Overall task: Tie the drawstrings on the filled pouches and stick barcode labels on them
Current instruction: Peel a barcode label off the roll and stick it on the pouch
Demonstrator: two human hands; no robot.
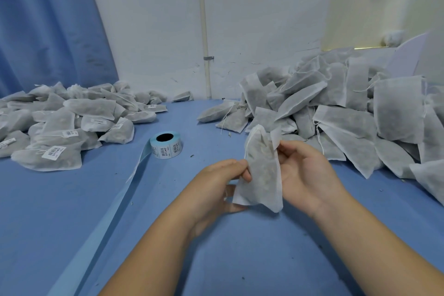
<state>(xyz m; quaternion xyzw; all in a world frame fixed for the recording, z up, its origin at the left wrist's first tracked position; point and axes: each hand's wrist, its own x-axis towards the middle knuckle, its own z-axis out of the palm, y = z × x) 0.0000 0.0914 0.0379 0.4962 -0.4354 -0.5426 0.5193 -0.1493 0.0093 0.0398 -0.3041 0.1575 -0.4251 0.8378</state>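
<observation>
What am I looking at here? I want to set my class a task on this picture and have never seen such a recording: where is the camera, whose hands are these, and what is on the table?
There is no machine here. The one picture comes from a camera worn on a person's head, looking forward and down, so the two arms at the bottom are that person's own. The left hand pinches the side of a filled white pouch; the right hand holds it near its top. On the blue table stands a roll of barcode labels, its backing strip trailing toward the viewer. At the left lies the left pile of pouches, several bearing labels. In the right pile, strings hang loose and no labels show.
</observation>
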